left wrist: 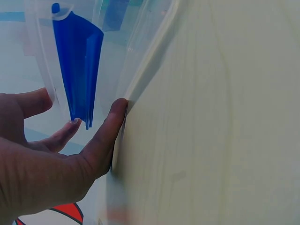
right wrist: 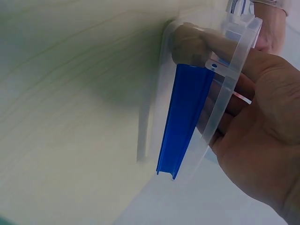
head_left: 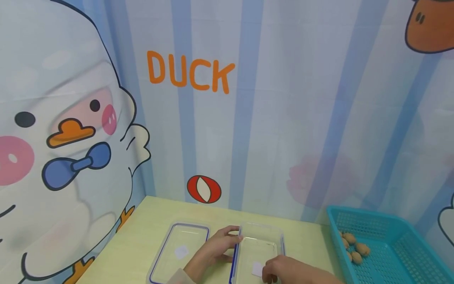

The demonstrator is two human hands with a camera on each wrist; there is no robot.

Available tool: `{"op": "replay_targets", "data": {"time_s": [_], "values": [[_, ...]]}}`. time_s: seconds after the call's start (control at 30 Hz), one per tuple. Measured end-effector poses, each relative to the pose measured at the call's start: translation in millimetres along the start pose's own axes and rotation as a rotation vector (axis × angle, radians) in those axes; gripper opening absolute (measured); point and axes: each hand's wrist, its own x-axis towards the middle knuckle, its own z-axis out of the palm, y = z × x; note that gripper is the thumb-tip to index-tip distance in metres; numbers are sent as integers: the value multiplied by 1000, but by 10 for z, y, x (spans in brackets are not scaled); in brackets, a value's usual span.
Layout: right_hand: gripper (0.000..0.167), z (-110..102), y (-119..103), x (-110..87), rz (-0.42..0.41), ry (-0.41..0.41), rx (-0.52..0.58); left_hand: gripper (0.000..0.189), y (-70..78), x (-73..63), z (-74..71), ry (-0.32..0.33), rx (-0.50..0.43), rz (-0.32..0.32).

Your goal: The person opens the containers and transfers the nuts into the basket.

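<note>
My left hand (head_left: 221, 244) rests beside the left wall of a clear plastic box (head_left: 257, 240) with blue latches. In the left wrist view, its fairly straight fingers (left wrist: 105, 136) touch the box around a hanging blue latch (left wrist: 79, 65). Inside the box, my right hand (head_left: 289, 270) pinches a brown, roundish thing like a small potato (right wrist: 187, 44), seen through the cloudy wall in the right wrist view. That hand's palm lies outside the rim. A white label (head_left: 257, 269) shows at the box's bottom.
Left of the box, a clear lidded container (head_left: 177, 252) with a blue seal lies on the pale wooden table (head_left: 142, 225). A turquoise basket (head_left: 393, 252) at the right holds several potato-like things (head_left: 362, 249). A printed curtain (head_left: 283, 98) hangs behind.
</note>
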Motion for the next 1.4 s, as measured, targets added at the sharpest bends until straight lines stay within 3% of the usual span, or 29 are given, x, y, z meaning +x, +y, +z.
{"op": "replay_targets", "data": {"time_s": [0.13, 0.23, 0.4, 0.47, 0.5, 0.57, 0.67, 0.77, 0.87, 1.1, 1.23, 1.4], "values": [[15, -142, -353, -32, 7, 0, -17, 54, 10, -2, 8, -2, -3, 2], [12, -103, -317, -19, 2, -5, -26, 54, 6, -3, 15, -7, -7, 9], [19, 389, 683, 152, -128, 20, -82, 53, 0, 1, 22, -3, -9, 8], [22, 506, 926, 198, -148, 29, -79, 53, 3, 2, 22, 3, -4, 2], [22, 515, 941, 202, -149, 37, -82, 53, 5, 2, 22, 6, 0, -2], [23, 447, 836, 181, -147, 45, -95, 53, 4, -3, 24, 8, 9, -4], [17, 165, 320, 71, -59, 63, -11, 54, 2, -7, 22, 8, 13, -1], [10, -166, -234, -70, -40, 112, 9, 55, 0, -3, 14, 7, 9, 4], [10, -402, -552, -198, -42, 168, 4, 55, 0, 8, 6, 9, 10, 2], [15, -709, -572, -527, -10, 316, 65, 55, 1, 19, -3, 12, 20, -13], [22, -876, -549, -738, 78, 382, 103, 56, 3, 20, -8, 15, 25, -11], [23, -1024, -495, -998, 207, 462, 5, 55, 9, 15, -4, 13, 25, -9]]}}
